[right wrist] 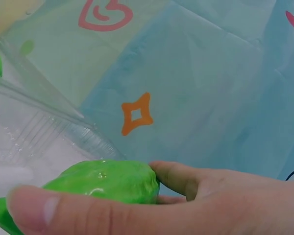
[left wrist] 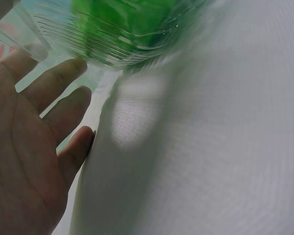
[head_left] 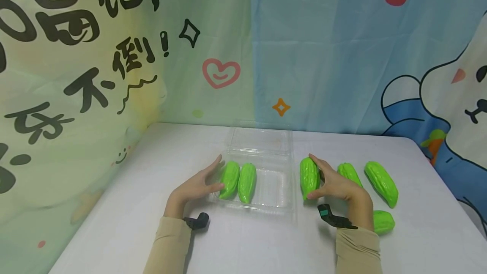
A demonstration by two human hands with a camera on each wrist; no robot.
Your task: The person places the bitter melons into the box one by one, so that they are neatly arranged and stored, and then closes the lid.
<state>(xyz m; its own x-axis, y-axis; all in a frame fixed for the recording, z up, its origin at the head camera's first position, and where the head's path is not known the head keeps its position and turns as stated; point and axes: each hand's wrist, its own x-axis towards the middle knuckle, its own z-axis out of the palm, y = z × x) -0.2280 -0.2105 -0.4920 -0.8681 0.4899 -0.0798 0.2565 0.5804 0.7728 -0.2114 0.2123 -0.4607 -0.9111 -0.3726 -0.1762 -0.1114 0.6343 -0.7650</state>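
Note:
A clear plastic clamshell box (head_left: 274, 187) lies with its lid (head_left: 260, 139) folded back. Two green bitter melons, one at the left wall (head_left: 229, 179) and one beside it (head_left: 247, 182), sit side by side in its left half. My left hand (head_left: 195, 186) is at the box's left side, fingers extended and spread; in the left wrist view its fingers reach the box's ribbed wall. Just right of the box, my right hand (head_left: 339, 184) grips another bitter melon (head_left: 309, 177) between thumb and fingers, as the right wrist view also shows with this melon (right wrist: 110, 177).
Three more bitter melons lie at the right: one partly behind the right hand (head_left: 349, 173), one farther right (head_left: 381, 183) and one beside the right wrist (head_left: 383, 222). A white cloth covers the table (head_left: 243, 244). A printed curtain (head_left: 304, 54) hangs behind it.

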